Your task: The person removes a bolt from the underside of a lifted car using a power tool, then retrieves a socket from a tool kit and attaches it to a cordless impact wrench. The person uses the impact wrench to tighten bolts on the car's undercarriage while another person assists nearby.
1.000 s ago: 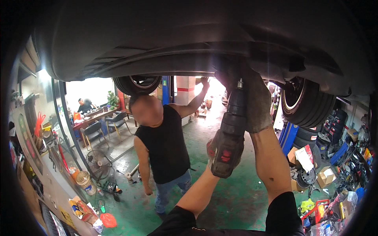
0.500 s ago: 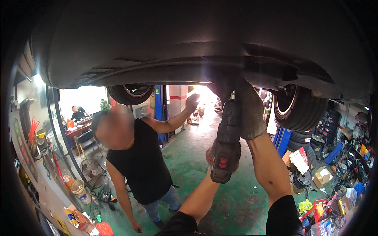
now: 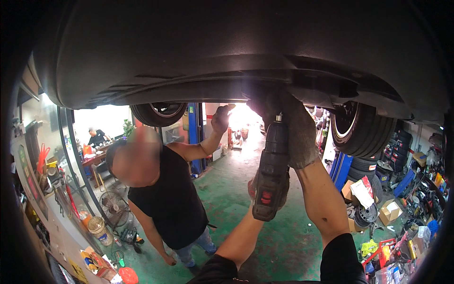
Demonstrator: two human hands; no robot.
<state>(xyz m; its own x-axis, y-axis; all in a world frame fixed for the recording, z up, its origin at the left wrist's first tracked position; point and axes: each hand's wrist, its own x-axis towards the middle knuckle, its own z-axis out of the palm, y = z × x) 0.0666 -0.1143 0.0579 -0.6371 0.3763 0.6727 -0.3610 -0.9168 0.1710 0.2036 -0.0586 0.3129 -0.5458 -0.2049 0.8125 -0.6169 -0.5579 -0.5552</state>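
Observation:
A dark cordless drill [image 3: 270,168] with a red mark at its base points upward, a short metal tip at its top. My gloved left hand [image 3: 254,188] is closed around it low down, mostly behind the tool. My right hand [image 3: 301,137], in a dirty grey glove, is raised beside and behind the drill's top against the dark underside [image 3: 189,57] of a lifted car. Its fingers are lost in shadow and behind the tool, so I cannot tell what they hold. Whether the tip touches anything is unclear.
A co-worker in a black sleeveless top [image 3: 170,203] stands close at left, one hand [image 3: 220,118] raised near the car. Wheels [image 3: 362,130], blue lift posts [image 3: 343,173], a fan [image 3: 113,208], a bucket [image 3: 98,228] and piled parts [image 3: 416,199] surround me. Another person [image 3: 97,137] sits at a table.
The co-worker has moved left, bending slightly, with the raised hand now lower in view. My view has shifted a little, so the car and drill sit lower; my hands keep the same positions around the drill.

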